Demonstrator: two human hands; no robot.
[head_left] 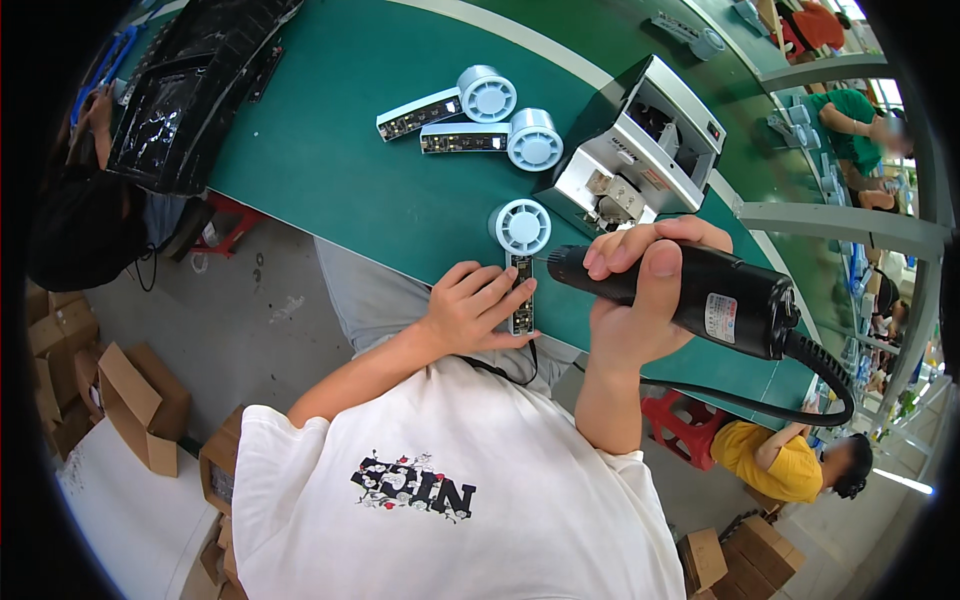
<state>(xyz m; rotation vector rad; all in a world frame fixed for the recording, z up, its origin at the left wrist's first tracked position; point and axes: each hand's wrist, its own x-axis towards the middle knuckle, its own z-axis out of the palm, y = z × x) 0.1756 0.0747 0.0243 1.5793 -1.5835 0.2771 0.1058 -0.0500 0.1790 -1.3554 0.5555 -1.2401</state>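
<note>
My right hand (648,285) is wrapped round a black electric screwdriver (738,298), held level with its bit pointing left. The bit's thin tip reaches the handle of a light-blue handheld fan (523,228), just below its round head; I cannot tell if it touches a screw. My left hand (468,305) holds that fan's handle at the table edge, fingers across the bare circuit board and thumb at the lower end. Two similar fans, one (488,95) behind the other (535,140), lie farther back with their boards exposed.
A silver and black screw feeder (640,150) stands right of the fans on the green table (330,130). The screwdriver's coiled cord (835,385) loops down at the right. A black plastic-wrapped bundle (190,110) lies far left, beside another person. Cardboard boxes (145,405) stand on the floor.
</note>
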